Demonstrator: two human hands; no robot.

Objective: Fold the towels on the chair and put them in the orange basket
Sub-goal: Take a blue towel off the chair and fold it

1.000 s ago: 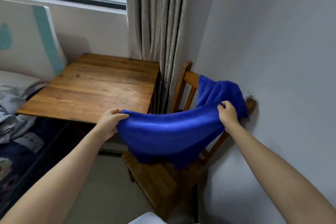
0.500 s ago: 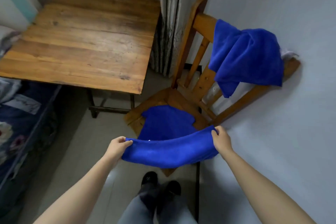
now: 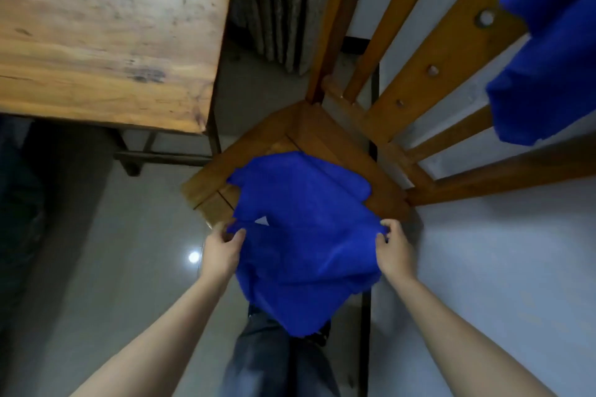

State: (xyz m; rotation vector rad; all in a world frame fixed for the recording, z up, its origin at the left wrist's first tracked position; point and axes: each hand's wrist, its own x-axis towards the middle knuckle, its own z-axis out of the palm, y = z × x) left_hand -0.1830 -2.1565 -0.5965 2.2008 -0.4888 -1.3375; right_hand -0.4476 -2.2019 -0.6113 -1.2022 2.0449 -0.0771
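A blue towel (image 3: 306,255) lies partly on the seat of the wooden chair (image 3: 280,132), and its near part hangs off the front edge over my legs. My left hand (image 3: 222,251) pinches its left corner. My right hand (image 3: 393,251) pinches its right corner. A small white tag shows on the towel near my left hand. A second blue towel (image 3: 548,51) hangs over the chair's backrest at the upper right. The orange basket is not in view.
A wooden table (image 3: 106,32) stands at the upper left, close to the chair. A grey curtain (image 3: 277,3) hangs behind it. A white wall (image 3: 500,251) runs along the right. Glossy floor (image 3: 135,251) lies to the left of my legs.
The view has tilted down and closer to the chair. The towel between my hands has come down from the backrest and now rests on the seat, its near part hanging over the front.
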